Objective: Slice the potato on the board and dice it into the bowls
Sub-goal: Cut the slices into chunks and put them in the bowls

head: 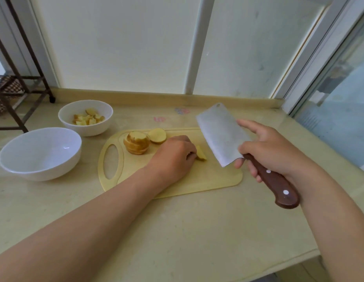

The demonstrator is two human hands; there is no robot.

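Sliced potato, seemingly stacked, on board

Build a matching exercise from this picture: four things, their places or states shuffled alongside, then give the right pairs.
1. far bowl
2. near bowl
3. cleaver
4. stack of slices

A. gripped by the right hand, raised
B. standing on the board near its handle hole
C. holds diced potato
D. empty

Pairs: 1-C, 2-D, 3-A, 4-B.

left hand laid palm down, fingers curled on potato piece | right hand raised, knife handle gripped, index finger stretched along blade | forearms bare
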